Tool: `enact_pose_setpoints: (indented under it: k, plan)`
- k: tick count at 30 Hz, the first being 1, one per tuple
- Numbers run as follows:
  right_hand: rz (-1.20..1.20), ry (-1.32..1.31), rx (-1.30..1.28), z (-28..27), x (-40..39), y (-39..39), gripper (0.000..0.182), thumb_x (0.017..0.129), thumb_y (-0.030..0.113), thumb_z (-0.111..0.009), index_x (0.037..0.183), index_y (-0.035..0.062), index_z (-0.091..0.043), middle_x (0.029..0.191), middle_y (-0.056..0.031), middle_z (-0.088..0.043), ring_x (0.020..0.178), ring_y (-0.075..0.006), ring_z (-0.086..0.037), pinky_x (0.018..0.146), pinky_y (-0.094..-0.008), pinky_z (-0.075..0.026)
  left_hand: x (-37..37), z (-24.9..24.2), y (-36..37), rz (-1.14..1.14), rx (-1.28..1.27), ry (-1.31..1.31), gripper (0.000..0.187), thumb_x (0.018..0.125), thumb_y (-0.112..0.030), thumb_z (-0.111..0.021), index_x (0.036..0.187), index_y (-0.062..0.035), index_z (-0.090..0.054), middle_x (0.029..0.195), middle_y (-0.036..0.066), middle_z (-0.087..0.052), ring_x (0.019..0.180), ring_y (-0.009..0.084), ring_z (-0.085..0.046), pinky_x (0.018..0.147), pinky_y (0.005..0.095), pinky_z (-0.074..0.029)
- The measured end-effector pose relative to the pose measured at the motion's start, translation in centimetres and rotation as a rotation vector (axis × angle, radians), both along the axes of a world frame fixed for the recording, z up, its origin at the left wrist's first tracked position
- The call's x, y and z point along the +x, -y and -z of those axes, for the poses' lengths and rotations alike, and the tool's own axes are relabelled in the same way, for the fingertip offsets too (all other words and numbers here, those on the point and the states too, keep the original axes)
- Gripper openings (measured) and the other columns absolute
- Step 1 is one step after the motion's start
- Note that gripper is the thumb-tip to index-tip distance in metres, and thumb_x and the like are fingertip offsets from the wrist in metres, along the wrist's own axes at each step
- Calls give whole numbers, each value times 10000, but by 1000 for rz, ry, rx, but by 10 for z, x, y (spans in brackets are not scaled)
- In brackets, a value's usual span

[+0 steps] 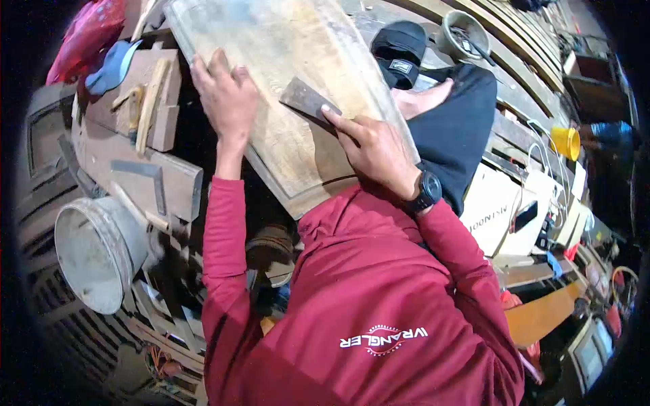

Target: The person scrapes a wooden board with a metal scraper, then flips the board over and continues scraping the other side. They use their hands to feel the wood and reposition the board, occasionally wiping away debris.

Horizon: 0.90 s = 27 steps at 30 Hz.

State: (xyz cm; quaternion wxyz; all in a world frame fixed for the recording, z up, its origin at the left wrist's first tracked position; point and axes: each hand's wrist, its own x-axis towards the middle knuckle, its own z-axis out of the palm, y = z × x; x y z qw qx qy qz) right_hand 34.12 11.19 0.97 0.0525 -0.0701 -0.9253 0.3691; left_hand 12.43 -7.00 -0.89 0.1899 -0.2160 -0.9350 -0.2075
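Note:
A wooden panel [298, 40] with a raised frame edge lies tilted across my lap, its near end against my red shirt. My left hand [227, 98] rests on the panel's left edge, fingers stretched out, holding nothing. In my right hand [379, 149] is a flat, dark metal scraper [305, 98], its wide end angled toward the upper left over the panel's face. My index finger lies along the scraper; the other fingers curl beneath, partly hidden. A black watch sits on my right wrist.
Left are a white bucket [88, 254], a try square [159, 183] and wooden pieces [152, 101] on boards. Beyond my leg stand a small pail [467, 34] and a dark slipper [399, 51]. Right are a white box [491, 210], cables and a yellow cup [565, 142].

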Motion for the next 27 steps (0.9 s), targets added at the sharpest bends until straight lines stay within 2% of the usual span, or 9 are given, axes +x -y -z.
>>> enact_pose_setpoints:
  k: [5, 6, 10, 16, 18, 21, 22, 23, 27]
  plan:
    - [-63, -5, -46, -8, 7, -8, 432, 958, 114, -658, 1381, 200, -674, 920, -172, -706, 769, -375, -677, 698, -431, -536, -3, 4, 7, 25, 23, -15, 501, 969, -225, -647, 1412, -13, -549, 1514, 352, -373, 1426, 504, -367, 1180, 543, -332]
    - [-55, 24, -36, -16, 17, -12, 468, 936, 131, -650, 1396, 220, -662, 781, -168, -658, 725, -367, -664, 675, -473, -526, -3, 1, 7, 27, 45, 5, 505, 964, -222, -656, 1414, -19, -550, 1519, 350, -367, 1428, 501, -366, 1180, 541, -332]
    - [-9, 90, -59, -19, 55, -29, 369, 894, 117, -677, 1241, 197, -772, 674, -136, -627, 562, -315, -625, 542, -427, -498, 1, 0, 7, -36, 206, -7, 394, 931, -134, -663, 1298, 8, -635, 1475, 302, -469, 1386, 453, -463, 1145, 506, -403]
    - [8, -89, -190, 10, 11, 6, 497, 918, 89, -679, 1410, 151, -646, 831, -178, -673, 710, -349, -666, 672, -434, -532, 47, -47, 21, 29, 316, 11, 187, 960, -39, -626, 1128, 18, -685, 1209, 189, -647, 1117, 336, -635, 1010, 399, -490]
    - [-17, -25, -59, 0, 18, 20, 590, 928, 164, -682, 1502, 200, -550, 746, -142, -619, 669, -338, -651, 623, -468, -511, 106, -93, 35, 137, 676, 678, 79, 1006, -51, -605, 1001, 23, -632, 1004, 57, -621, 961, 147, -590, 876, 287, -482]
    - [-92, 157, 9, -18, 47, 32, 563, 924, 237, -675, 1477, 212, -571, 701, -125, -610, 594, -325, -639, 541, -457, -507, 158, -110, 83, 484, 48, 1301, 221, 1061, -182, -561, 1014, 26, -619, 916, 139, -676, 870, 204, -659, 813, 327, -508]
    - [-90, 143, 11, -18, 58, 28, 552, 927, 235, -668, 1472, 213, -577, 700, -129, -611, 590, -326, -639, 538, -459, -505, 179, -97, 94, 400, -32, 1407, 304, 1087, -252, -519, 1047, 33, -616, 912, 177, -675, 899, 267, -683, 841, 372, -515]
    - [-92, 124, 17, -15, 68, 24, 541, 931, 232, -661, 1466, 214, -584, 699, -134, -611, 586, -328, -638, 534, -462, -503, 201, -67, 115, 334, -189, 1397, 424, 1112, -386, -436, 1128, 1, -608, 1011, 128, -689, 882, 240, -651, 833, 389, -520]
    - [39, 93, 19, -11, 59, 3, 508, 928, 214, -644, 1435, 207, -615, 699, -152, -611, 608, -343, -644, 568, -475, -511, 258, -36, 123, 175, -177, 1385, 470, 1109, -393, -417, 1295, 22, -536, 1187, 165, -662, 1045, 310, -641, 983, 446, -474]
